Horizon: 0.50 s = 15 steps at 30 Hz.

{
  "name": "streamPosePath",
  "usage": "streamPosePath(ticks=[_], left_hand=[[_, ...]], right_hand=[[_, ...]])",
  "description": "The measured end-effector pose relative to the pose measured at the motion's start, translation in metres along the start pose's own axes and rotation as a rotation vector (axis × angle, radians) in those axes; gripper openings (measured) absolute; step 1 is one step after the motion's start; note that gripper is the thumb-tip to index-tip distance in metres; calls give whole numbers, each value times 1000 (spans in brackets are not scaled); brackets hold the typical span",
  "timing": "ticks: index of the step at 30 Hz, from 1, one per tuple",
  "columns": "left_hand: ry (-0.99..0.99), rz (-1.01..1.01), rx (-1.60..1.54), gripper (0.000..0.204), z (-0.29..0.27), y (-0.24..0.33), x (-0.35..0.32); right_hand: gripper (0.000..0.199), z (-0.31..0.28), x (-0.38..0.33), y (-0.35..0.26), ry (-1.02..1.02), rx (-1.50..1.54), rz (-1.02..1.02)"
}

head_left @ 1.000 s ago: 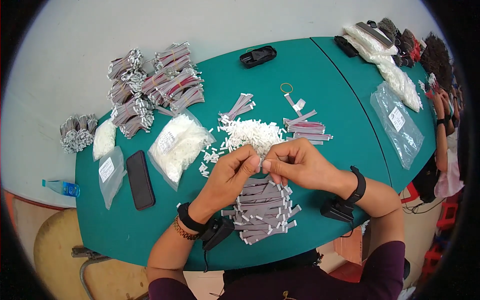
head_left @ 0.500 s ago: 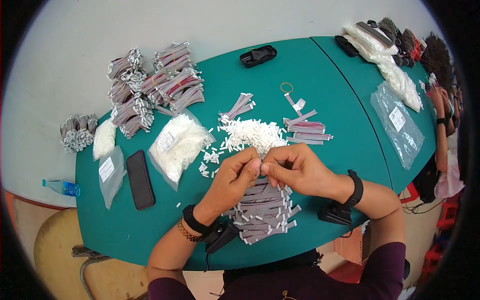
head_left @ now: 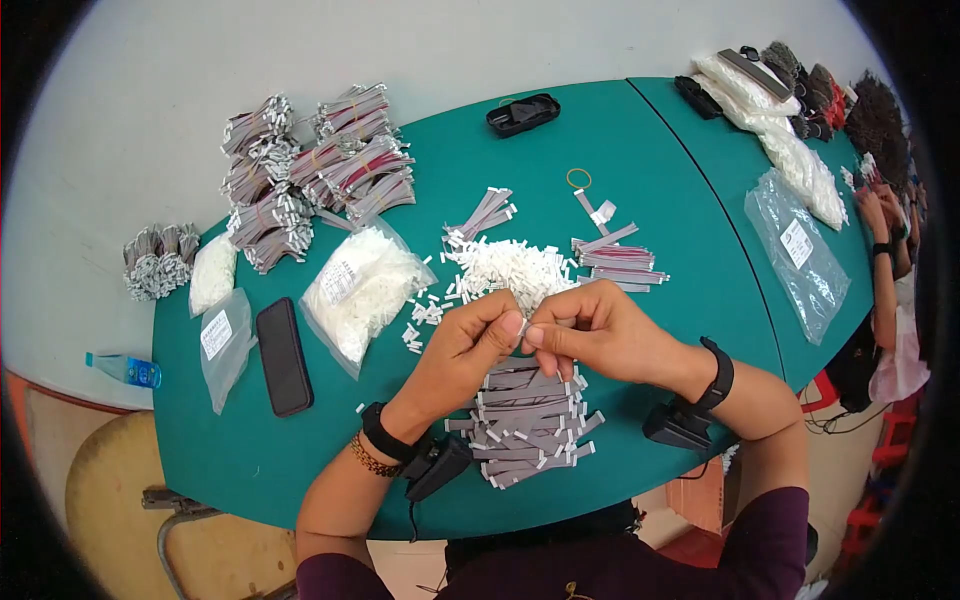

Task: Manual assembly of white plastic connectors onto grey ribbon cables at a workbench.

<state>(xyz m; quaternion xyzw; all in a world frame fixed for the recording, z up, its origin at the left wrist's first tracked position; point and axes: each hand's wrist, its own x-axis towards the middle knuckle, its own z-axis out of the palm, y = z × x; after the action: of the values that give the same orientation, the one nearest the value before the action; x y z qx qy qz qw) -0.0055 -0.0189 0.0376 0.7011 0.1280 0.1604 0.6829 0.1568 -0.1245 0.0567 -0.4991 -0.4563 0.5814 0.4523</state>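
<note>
Here, in the head view, the left hand [head_left: 462,352] and right hand [head_left: 600,330] are brought together fingertip to fingertip, both pinched shut on a small white connector [head_left: 524,326] — held just above the stack of grey ribbon cables [head_left: 525,425] on the green table [head_left: 650,150]. A heap of white connectors [head_left: 510,265] is seen just beyond the hands.

I have just one view, a head-worn fisheye looking steeply down from close above the green table [head_left: 640,160]. My forearms enter from six o'clock, the far table edge bends round twelve, and black rim fills the corners.
</note>
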Motion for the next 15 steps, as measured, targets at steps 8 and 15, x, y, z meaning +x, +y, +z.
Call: streamPosePath(ticks=[8, 15], left_hand=[[30, 13, 66, 29, 5, -1, -1], [62, 47, 139, 29, 7, -1, -3]], right_hand=[[19, 4, -3, 6, 38, -41, -62], [20, 9, -4, 9, 81, -121, -151]])
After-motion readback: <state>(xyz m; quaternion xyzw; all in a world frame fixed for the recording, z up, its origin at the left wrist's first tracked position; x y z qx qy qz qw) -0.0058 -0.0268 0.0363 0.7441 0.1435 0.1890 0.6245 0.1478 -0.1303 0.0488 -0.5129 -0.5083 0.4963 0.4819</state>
